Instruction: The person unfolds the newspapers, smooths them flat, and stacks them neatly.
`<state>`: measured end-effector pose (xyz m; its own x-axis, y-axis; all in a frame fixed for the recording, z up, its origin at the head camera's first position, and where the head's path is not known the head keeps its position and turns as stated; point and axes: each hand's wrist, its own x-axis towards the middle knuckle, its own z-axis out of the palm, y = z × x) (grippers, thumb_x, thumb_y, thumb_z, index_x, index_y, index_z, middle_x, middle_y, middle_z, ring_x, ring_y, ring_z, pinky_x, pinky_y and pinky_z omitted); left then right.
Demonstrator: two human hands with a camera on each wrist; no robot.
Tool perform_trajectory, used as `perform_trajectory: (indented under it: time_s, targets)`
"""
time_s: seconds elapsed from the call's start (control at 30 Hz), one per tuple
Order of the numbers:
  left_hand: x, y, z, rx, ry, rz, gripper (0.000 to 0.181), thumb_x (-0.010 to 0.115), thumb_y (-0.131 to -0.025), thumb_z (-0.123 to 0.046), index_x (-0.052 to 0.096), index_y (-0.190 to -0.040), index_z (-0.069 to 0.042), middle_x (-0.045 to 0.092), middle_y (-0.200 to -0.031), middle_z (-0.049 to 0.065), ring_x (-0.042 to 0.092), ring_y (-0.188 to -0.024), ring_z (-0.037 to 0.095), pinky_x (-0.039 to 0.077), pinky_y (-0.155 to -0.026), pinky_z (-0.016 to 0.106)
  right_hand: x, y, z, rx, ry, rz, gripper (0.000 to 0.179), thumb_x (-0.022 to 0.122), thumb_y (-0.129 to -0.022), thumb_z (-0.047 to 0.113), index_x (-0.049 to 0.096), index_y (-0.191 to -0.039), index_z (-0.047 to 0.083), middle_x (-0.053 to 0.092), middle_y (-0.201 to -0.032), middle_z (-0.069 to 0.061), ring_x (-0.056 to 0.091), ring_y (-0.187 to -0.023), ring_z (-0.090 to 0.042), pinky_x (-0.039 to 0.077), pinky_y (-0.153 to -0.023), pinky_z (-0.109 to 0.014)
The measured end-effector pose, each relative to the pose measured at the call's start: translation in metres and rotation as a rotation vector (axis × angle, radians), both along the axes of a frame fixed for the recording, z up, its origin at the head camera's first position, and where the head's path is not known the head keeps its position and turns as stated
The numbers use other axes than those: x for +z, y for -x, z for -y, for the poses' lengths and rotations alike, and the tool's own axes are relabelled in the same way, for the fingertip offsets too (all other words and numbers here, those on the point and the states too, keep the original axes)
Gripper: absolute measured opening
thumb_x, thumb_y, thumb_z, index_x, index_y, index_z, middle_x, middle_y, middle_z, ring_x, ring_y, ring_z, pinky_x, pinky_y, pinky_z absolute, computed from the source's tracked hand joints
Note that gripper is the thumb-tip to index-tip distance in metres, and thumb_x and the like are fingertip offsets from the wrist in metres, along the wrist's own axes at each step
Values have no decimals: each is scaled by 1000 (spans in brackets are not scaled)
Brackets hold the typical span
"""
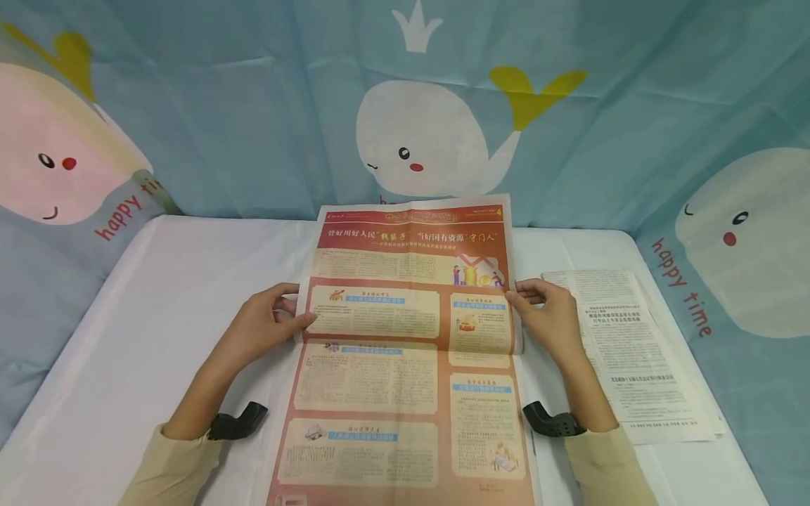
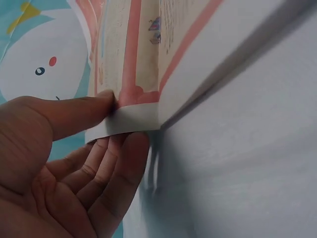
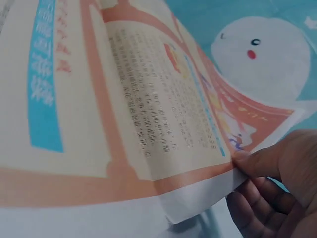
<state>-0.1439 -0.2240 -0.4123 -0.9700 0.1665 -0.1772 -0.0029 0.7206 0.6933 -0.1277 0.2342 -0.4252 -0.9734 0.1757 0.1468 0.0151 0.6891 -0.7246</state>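
A red-and-cream newspaper [image 1: 373, 309] lies in the middle of a white table [image 1: 171, 302], in front of the person, its upper part lifted between two hands. The left hand [image 1: 268, 320] pinches the left margin, thumb on the printed face and fingers beneath; the right hand [image 1: 550, 313] grasps the opposite margin in like manner. Both grips sit just beyond a crosswise crease [image 1: 380, 342], and the wrist views show the paper bending there; holding at two facing edges probably keeps the thin sheet level and spread between them. The long axis runs away from the person, toward the blue backdrop [image 1: 266, 126]; the headline [image 1: 411, 235] is at the far end, so the print reads upright from the person's side, while the near end passes out of the head view. A second newspaper [image 1: 639, 365], black on white, lies apart at the right, presumably set aside to leave the middle free, its long axis slightly slanted.
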Motion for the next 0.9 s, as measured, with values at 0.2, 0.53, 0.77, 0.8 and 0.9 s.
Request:
perform_trajectory:
  time_s: [0.2, 0.53, 0.77, 0.8, 0.9]
  targets:
    - [-3, 0, 0, 6, 10, 34, 73, 82, -93, -25, 50, -150, 8, 72, -107, 21, 65, -75, 19, 52, -65, 32, -7, 3, 3, 1, -4, 7, 24, 79, -97, 20, 79, -110, -1, 80, -97, -18, 71, -88, -25, 49, -65, -18]
    - [-5, -3, -5, 37, 56, -4, 68, 80, -94, -25, 53, -149, 6, 73, -109, 21, 64, -74, 18, 49, -65, 31, -11, 0, 6, 27, -15, 97, 28, 76, -99, 21, 76, -116, -1, 79, -101, -18, 73, -91, -28, 51, -71, -20]
    - [1, -5, -4, 61, 68, 7, 67, 79, -95, -28, 55, -147, 6, 73, -114, 24, 68, -87, 25, 50, -67, 31, -6, -1, 3, 108, -12, 194, 36, 71, -98, 14, 69, -128, -6, 75, -107, -21, 73, -91, -27, 52, -70, -21]
    - [1, -6, -4, 52, 74, 32, 69, 79, -94, -30, 54, -147, 6, 72, -115, 24, 68, -88, 25, 50, -68, 31, -5, -1, 3, 115, -15, 199, 36, 71, -98, 14, 69, -129, -6, 75, -107, -21, 73, -91, -27, 52, -71, -22]
    - [3, -7, -2, 21, 76, 90, 73, 81, -93, -30, 51, -149, 7, 70, -112, 24, 65, -85, 25, 49, -65, 31, -2, -2, 3, 124, -26, 208, 37, 72, -98, 16, 69, -129, -5, 75, -107, -21, 73, -91, -27, 53, -71, -24]
